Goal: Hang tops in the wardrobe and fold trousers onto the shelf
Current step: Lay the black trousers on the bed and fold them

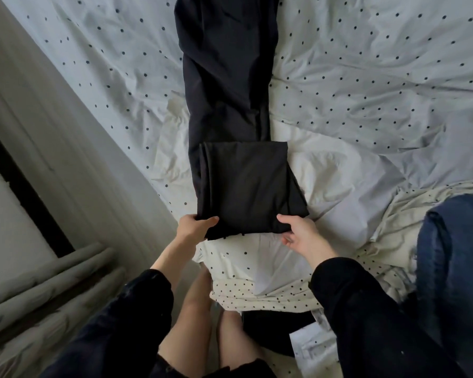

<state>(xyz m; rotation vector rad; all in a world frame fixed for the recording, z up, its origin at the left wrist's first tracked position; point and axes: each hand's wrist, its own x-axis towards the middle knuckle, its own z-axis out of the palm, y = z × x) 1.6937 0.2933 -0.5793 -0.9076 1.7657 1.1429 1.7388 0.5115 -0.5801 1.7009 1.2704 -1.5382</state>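
Black trousers (227, 85): laid lengthwise down the middle of the bed, running away from the viewer, far end cut off by the top edge of the picture. Near end folded back over itself into a flat, roughly square panel (246, 184) lying on top of the rest; fold edge nearest the viewer.

Left hand (194, 225): at the near left corner of the folded panel, thumb on top of the cloth, fingers tucked under the edge, pinching it. Dark sleeve pushed up the forearm.

Right hand (301, 236): at the near right corner of the same panel, thumb on top, fingers curled beneath the fold, gripping the cloth. Dark sleeve to the wrist.

Duvet (366, 85): white with small dark dots, heavily creased, covering the bed under the trousers; a plain white patch turned up just right of the folded panel.

Blue garment (448, 257): dark denim-like cloth, possibly jeans, bunched at the right edge of the bed, well apart from the trousers; kind not certain from this angle.

Bare legs (202, 323): two, at the bottom centre, against the near edge of the bed.

Pale wall or panel (52, 126): along the left side of the bed, slanting across the picture.
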